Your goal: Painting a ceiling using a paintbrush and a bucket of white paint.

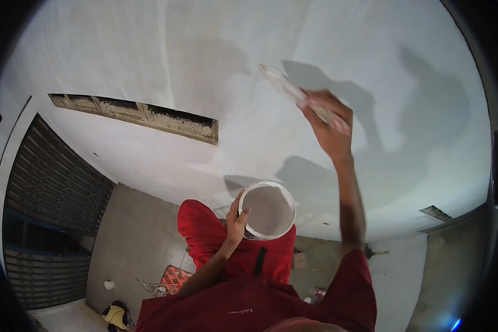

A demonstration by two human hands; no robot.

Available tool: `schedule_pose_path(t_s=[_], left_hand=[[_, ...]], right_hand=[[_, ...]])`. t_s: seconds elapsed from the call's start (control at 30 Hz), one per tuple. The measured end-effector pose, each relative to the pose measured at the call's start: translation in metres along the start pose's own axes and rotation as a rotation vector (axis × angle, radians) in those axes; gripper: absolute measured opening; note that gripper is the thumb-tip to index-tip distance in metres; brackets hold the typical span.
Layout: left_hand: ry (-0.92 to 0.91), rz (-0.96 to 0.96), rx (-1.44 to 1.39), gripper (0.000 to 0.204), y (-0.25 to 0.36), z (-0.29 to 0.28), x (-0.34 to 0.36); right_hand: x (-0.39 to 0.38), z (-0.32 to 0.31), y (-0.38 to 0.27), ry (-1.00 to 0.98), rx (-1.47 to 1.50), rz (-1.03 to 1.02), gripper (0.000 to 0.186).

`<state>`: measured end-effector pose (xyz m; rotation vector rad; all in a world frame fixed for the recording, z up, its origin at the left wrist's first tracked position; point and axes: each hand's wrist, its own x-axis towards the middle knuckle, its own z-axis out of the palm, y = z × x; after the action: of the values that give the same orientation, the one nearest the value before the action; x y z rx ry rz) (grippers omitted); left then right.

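Observation:
My right hand (332, 119) is raised at the pale wall (205, 33), wrapped round the handle of a brush (282, 83) coated in white, with some red on the handle. The brush's tip points up and left; whether it touches the wall I cannot tell. A shadow of hand and brush falls on the wall. My left hand (237, 221) holds a round white bucket (268, 210) by its side, thumb at the rim, above my red-trousered legs. Pale grey, smooth material lies inside the bucket.
A long rough recess (133, 116) cuts the wall at left, a smaller opening (434, 212) at right. Dark folding metal grilles (55, 177) stand left. On the tiled floor (127, 232) below are a patterned mat (177, 276), a small white container (109, 284) and a yellow-and-dark heap (116, 315).

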<state>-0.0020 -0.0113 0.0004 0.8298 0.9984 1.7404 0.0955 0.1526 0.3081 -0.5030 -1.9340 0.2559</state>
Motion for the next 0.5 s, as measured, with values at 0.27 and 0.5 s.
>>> schedule_pose_path(t_s=[0.27,0.5], left_hand=[[0.015,0.005,-0.013,0.052,-0.009,-0.008,-0.001],[0.024,0.008,-0.012,0.054,-0.001,-0.006,-0.002]], right_hand=[[0.108,0.008,0.000,-0.365,-0.285,-0.136,0.015],[0.112,0.017,-0.029,-0.345,-0.791,-0.560,0.022]])
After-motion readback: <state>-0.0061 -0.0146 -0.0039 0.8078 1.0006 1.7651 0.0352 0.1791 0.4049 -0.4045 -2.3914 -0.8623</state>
